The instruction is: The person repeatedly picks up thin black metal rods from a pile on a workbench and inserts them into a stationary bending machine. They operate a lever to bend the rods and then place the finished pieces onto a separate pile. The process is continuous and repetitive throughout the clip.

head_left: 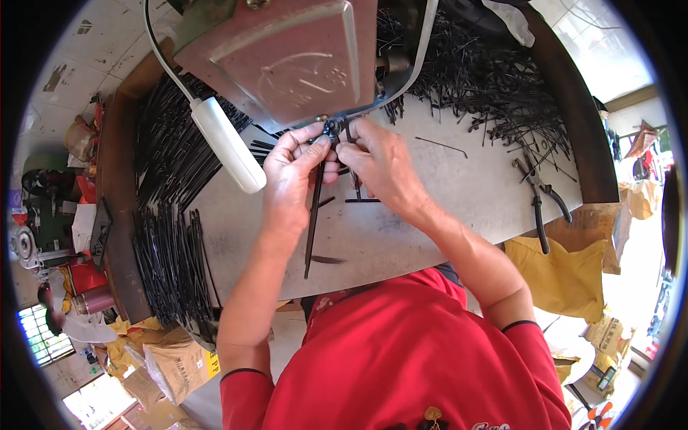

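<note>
Close under the front of a dull red machine housing (294, 68), both hands meet at a small dark metal fitting. My left hand (287, 172) is closed, thumb and fingers pinching the upper end of a long black rod (314, 222) that slants down toward me. Beside it, my right hand (383, 161) is closed around a thinner black piece whose upper end sticks up between the fingers. Below that hand a black T-shaped end (362, 201) shows; I cannot tell whether it belongs to the held piece. The fingers partly cover the joint.
A white lamp bar (229, 147) hangs left of my left hand. Black rods (172, 154) are heaped at the left, with a bundle (168, 265) nearer me. Tangled thin black rods (494, 86) fill the far right. Pliers (539, 201) lie at the right edge, above a yellow sack (559, 276).
</note>
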`<state>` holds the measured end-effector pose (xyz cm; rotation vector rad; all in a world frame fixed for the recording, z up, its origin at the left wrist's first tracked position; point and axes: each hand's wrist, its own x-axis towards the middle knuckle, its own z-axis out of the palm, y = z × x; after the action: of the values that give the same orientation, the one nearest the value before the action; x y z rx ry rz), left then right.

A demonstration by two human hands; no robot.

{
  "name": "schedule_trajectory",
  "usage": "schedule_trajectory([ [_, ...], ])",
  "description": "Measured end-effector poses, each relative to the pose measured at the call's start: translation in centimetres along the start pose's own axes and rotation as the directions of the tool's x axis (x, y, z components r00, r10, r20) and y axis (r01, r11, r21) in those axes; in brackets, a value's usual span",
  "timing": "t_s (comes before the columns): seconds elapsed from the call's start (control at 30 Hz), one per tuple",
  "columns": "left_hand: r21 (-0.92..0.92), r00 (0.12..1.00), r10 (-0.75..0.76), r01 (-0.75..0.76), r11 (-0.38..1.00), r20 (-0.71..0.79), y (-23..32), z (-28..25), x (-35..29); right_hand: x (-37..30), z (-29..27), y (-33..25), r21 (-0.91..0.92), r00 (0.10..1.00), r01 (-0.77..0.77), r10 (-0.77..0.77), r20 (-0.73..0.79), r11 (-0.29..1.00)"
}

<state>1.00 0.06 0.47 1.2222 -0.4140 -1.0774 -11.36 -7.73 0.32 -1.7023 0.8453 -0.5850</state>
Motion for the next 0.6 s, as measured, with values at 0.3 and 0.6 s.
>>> schedule_trajectory([
  [0.3, -0.095, 0.999, 0.046, -0.046, 0.994, 0.005, -0.4, 0.6, -0.5, -1.0, 0.7, -0.7, 0.207, 0.998, -0.053, 0.061, -0.031, 0.977],
  [0.6, -0.094, 0.997, 0.039, -0.045, 0.995, -0.061, -0.8, 0.8, -0.8, -1.4, 0.8, -1.1, 0.160, 0.998, -0.036, 0.044, -0.046, 0.986],
])
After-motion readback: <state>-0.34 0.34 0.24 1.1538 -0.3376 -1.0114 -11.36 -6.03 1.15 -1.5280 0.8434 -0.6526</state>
